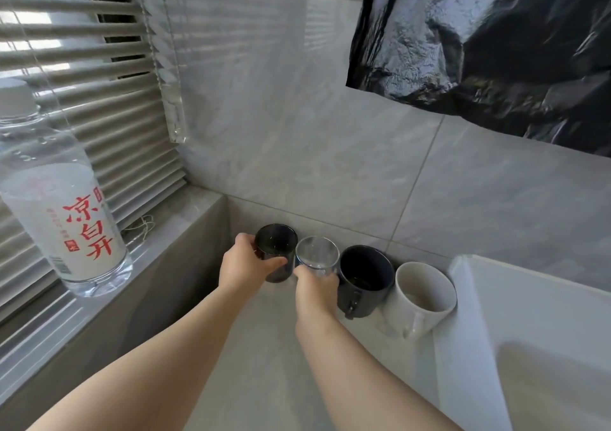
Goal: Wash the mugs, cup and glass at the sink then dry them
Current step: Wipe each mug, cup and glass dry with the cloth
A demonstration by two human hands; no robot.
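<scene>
The left hand (251,263) curls around a dark smoked cup (277,246) at lower centre of the frame, thumb across its near side and fingers wrapped behind its left wall. Just to its right, the right hand (316,289) grips a clear glass (317,252) from the near side, fingers hooked around its base. Cup and glass stand upright and touch each other, at the back of a pale counter (248,364) against the grey tiled wall (297,116).

Continuing the row to the right, a dark mug (365,278) stands just beside the glass, its handle facing the camera. A white mug (425,295) comes next, its handle also facing forward, set against the rim of a white sink (479,315) at lower right.

A clear water bottle (62,199) with red lettering on its label stands on the windowsill (172,238) at left, in front of lowered slatted blinds (82,66). A crumpled black plastic sheet (496,40) hangs on the wall at upper right.
</scene>
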